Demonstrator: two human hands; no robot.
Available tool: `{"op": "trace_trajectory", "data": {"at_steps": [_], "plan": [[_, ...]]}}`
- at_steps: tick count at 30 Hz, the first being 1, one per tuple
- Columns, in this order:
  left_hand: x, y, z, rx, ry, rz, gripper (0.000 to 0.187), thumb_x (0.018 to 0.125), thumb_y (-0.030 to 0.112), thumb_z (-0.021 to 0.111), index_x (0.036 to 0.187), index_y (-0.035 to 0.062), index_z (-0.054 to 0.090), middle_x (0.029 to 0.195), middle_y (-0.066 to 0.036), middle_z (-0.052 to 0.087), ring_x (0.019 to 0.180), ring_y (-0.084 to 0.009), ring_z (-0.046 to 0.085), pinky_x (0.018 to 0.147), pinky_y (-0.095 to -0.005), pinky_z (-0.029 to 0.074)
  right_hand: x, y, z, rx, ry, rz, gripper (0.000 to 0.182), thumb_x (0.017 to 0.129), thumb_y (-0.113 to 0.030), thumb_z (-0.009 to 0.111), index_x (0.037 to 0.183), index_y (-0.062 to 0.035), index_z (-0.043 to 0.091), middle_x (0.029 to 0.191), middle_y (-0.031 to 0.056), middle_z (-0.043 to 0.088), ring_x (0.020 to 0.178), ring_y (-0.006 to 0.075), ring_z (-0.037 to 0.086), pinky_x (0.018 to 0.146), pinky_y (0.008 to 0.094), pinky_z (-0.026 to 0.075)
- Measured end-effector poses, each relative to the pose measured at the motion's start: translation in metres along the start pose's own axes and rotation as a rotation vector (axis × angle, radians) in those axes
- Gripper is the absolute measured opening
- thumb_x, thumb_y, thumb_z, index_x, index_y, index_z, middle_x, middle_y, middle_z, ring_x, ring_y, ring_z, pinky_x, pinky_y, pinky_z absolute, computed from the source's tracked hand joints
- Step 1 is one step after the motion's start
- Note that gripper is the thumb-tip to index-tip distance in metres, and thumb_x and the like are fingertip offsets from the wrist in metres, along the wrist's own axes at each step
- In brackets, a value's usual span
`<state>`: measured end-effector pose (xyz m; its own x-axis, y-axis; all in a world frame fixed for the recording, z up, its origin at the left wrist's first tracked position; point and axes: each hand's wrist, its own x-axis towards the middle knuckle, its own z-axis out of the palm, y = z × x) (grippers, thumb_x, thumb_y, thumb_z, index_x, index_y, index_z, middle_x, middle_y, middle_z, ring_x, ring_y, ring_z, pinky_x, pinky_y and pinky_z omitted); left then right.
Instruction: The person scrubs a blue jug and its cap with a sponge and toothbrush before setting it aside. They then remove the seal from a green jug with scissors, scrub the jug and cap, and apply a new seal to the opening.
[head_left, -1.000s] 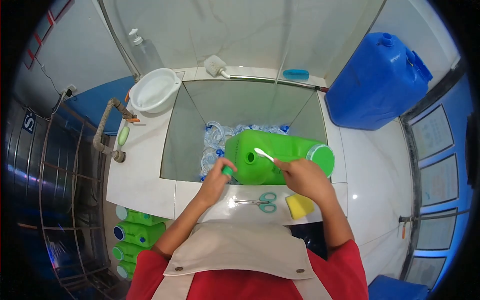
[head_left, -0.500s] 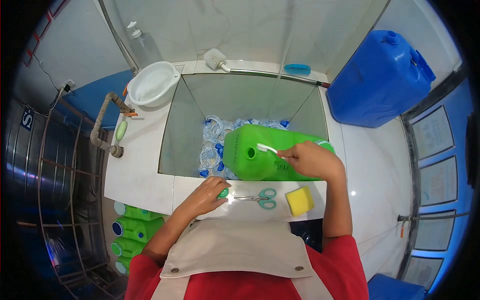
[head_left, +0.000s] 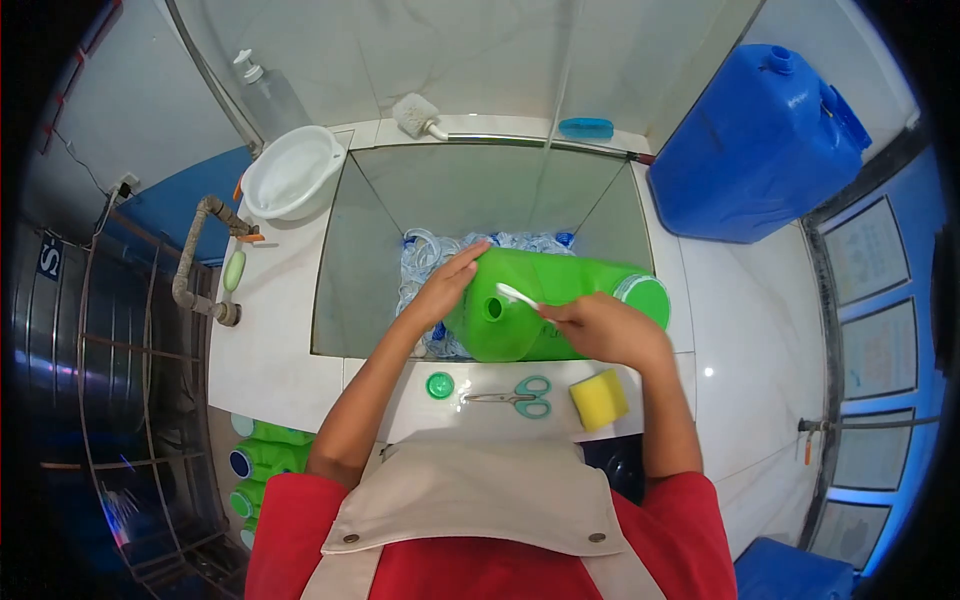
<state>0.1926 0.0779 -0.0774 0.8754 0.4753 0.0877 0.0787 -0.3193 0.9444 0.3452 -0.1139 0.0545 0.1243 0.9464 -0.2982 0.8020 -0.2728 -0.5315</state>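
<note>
Green jug (head_left: 560, 275) on its side, long axis left-right. Right hand (head_left: 610, 328) pinches white brush (head_left: 515, 295) just beside its mouth (head_left: 494, 308); left hand (head_left: 445, 290) on left end, fingers extended.

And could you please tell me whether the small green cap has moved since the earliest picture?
Yes, the small green cap moved down in this view: from beyond the sink's front edge to the white ledge beside the scissors.
</note>
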Motion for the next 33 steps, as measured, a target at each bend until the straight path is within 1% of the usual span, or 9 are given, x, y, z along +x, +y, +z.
{"op": "trace_trajectory", "data": {"at_steps": [7, 10, 13, 15, 22, 25, 28, 31, 33], "plan": [[0.01, -0.004, 0.001, 0.039, -0.055, -0.033, 0.037, 0.096, 0.015, 0.041, 0.132, 0.0048, 0.047, 0.141, -0.014, 0.04, 0.131, -0.0277, 0.037, 0.109, -0.0334, 0.028, 0.009, -0.008, 0.008, -0.08, 0.015, 0.014, 0.034, 0.084, -0.006, 0.052, 0.115, -0.0149, 0.064, 0.076, 0.0189, 0.063, 0.067, 0.0355, 0.061, 0.061, 0.0404, 0.047], [0.009, -0.003, 0.002, 0.012, -0.054, -0.057, 0.037, 0.097, 0.016, 0.04, 0.132, 0.006, 0.047, 0.14, -0.013, 0.041, 0.131, -0.0279, 0.038, 0.109, -0.0336, 0.029, -0.019, -0.007, -0.007, -0.157, -0.008, 0.048, 0.031, 0.084, -0.012, 0.052, 0.111, -0.0156, 0.067, 0.078, 0.0157, 0.065, 0.07, 0.0332, 0.063, 0.064, 0.0424, 0.05], [0.011, -0.003, 0.003, 0.021, -0.075, -0.058, 0.038, 0.098, 0.021, 0.039, 0.134, 0.0077, 0.045, 0.14, -0.013, 0.04, 0.132, -0.0275, 0.035, 0.11, -0.0351, 0.026, -0.02, -0.004, 0.009, -0.365, -0.043, -0.09, 0.028, 0.084, -0.014, 0.054, 0.107, -0.0184, 0.069, 0.081, 0.012, 0.066, 0.07, 0.0297, 0.065, 0.062, 0.041, 0.051], [0.009, -0.009, 0.002, 0.034, -0.079, -0.053, 0.038, 0.098, 0.02, 0.039, 0.133, 0.0075, 0.045, 0.139, -0.013, 0.04, 0.132, -0.0272, 0.035, 0.11, -0.0349, 0.026, 0.005, -0.012, 0.035, -0.484, 0.198, -0.182, 0.042, 0.08, -0.007, 0.053, 0.114, -0.0268, 0.066, 0.081, 0.0088, 0.064, 0.071, 0.0271, 0.065, 0.061, 0.0382, 0.051], [0.011, 0.005, 0.002, 0.087, -0.081, -0.068, 0.037, 0.098, 0.019, 0.039, 0.133, 0.0073, 0.046, 0.139, -0.013, 0.04, 0.131, -0.0269, 0.036, 0.109, -0.0344, 0.028, 0.002, -0.023, -0.011, -0.574, -0.009, -0.121, 0.043, 0.079, -0.008, 0.055, 0.114, -0.0291, 0.066, 0.078, 0.009, 0.062, 0.07, 0.028, 0.064, 0.06, 0.0393, 0.051], [0.009, -0.002, 0.0, 0.094, -0.079, -0.068, 0.038, 0.098, 0.019, 0.039, 0.133, 0.0071, 0.045, 0.14, -0.013, 0.041, 0.132, -0.0272, 0.035, 0.11, -0.0342, 0.027, 0.017, -0.011, 0.001, -0.601, 0.079, -0.329, 0.04, 0.079, -0.008, 0.055, 0.112, -0.0271, 0.067, 0.079, 0.0088, 0.062, 0.069, 0.0281, 0.064, 0.059, 0.0397, 0.05], [0.008, -0.002, -0.001, 0.128, -0.069, -0.096, 0.037, 0.098, 0.018, 0.039, 0.132, 0.0067, 0.046, 0.141, -0.014, 0.04, 0.131, -0.0289, 0.037, 0.109, -0.0336, 0.028, -0.01, -0.004, -0.039, -0.567, 0.054, -0.254, 0.04, 0.078, -0.008, 0.055, 0.113, -0.0238, 0.067, 0.077, 0.0097, 0.062, 0.069, 0.0291, 0.064, 0.058, 0.04, 0.049], [0.008, -0.003, 0.004, 0.09, -0.041, -0.052, 0.039, 0.098, 0.02, 0.039, 0.134, 0.006, 0.045, 0.142, -0.014, 0.04, 0.133, -0.0283, 0.035, 0.11, -0.0329, 0.025, -0.028, -0.01, -0.05, -0.553, 0.237, -0.04, 0.035, 0.082, -0.008, 0.056, 0.114, -0.0183, 0.066, 0.072, 0.0104, 0.061, 0.062, 0.0272, 0.06, 0.055, 0.0372, 0.046], [0.0, -0.001, 0.01, -0.024, 0.024, -0.061, 0.04, 0.098, 0.021, 0.04, 0.134, 0.0048, 0.044, 0.141, -0.015, 0.04, 0.133, -0.0277, 0.034, 0.111, -0.0327, 0.024, -0.029, -0.014, -0.025, 0.056, 0.514, -0.196, 0.027, 0.087, -0.013, 0.056, 0.113, -0.0107, 0.062, 0.075, 0.0127, 0.063, 0.066, 0.0326, 0.062, 0.056, 0.0415, 0.046]]}}
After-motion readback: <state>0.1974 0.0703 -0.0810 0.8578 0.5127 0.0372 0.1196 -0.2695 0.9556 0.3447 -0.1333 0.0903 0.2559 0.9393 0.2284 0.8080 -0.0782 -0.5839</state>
